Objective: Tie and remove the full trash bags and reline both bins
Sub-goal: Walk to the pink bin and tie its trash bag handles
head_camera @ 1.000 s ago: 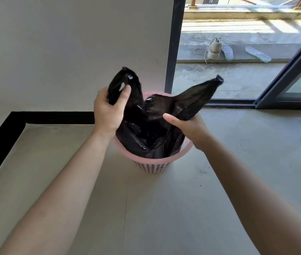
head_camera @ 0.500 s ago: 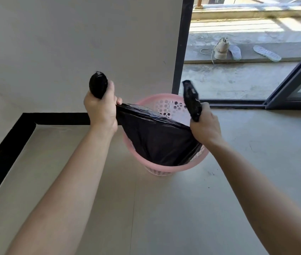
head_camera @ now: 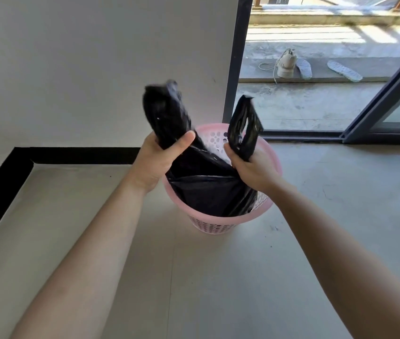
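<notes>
**Black bag held by both handles over the pink bin**

At far left, a white wall (head_camera: pixel 71 69) edged by a black skirting band (head_camera: pixel 76 155) is seen. The left hand (head_camera: pixel 159 162) is clenched round the left handle (head_camera: pixel 167 111) of the black plastic trash bag (head_camera: pixel 208 189), with the thumb pressed across it. The handle rises above the fist and is blurred. The bag's body is seated inside the round pink perforated plastic bin (head_camera: pixel 218 223), which stands on the grey floor (head_camera: pixel 194 277) near the wall corner. The right hand (head_camera: pixel 250 167) is closed round the right handle (head_camera: pixel 244 126), whose loop stands upright. Farther right, beyond a dark door frame (head_camera: pixel 233 69), a pale shoe (head_camera: pixel 285 64) and two insoles are seen outside.
</notes>
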Action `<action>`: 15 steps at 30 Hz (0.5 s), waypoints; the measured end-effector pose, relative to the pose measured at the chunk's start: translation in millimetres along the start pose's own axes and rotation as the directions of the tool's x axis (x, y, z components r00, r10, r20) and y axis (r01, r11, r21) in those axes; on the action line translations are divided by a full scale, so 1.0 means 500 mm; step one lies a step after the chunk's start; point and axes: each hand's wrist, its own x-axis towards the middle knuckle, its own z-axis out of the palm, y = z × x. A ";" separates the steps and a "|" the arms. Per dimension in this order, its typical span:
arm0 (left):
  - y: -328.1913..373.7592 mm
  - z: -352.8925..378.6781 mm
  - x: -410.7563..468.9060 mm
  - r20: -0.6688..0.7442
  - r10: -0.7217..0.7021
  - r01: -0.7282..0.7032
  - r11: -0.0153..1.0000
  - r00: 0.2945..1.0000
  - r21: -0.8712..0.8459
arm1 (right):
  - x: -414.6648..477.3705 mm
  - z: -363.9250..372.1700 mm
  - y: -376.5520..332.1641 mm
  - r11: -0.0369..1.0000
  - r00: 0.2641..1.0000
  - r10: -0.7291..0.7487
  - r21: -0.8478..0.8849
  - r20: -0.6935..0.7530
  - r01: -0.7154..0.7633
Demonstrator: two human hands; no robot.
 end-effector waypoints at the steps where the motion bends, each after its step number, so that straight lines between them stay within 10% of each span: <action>1: 0.007 0.014 0.003 -0.014 -0.004 0.004 1.000 1.000 -0.017 | -0.003 0.004 0.001 1.000 0.999 -0.006 0.005 0.037 0.005; 7: -0.016 0.030 0.027 -0.062 -0.206 0.159 0.886 0.977 -0.437 | -0.008 0.000 0.010 0.979 0.991 -0.060 -0.186 0.117 0.081; 15: -0.028 0.037 0.022 -0.009 -0.236 0.229 0.951 0.972 -0.210 | -0.026 0.019 -0.037 0.848 0.901 -0.252 -0.368 0.352 0.381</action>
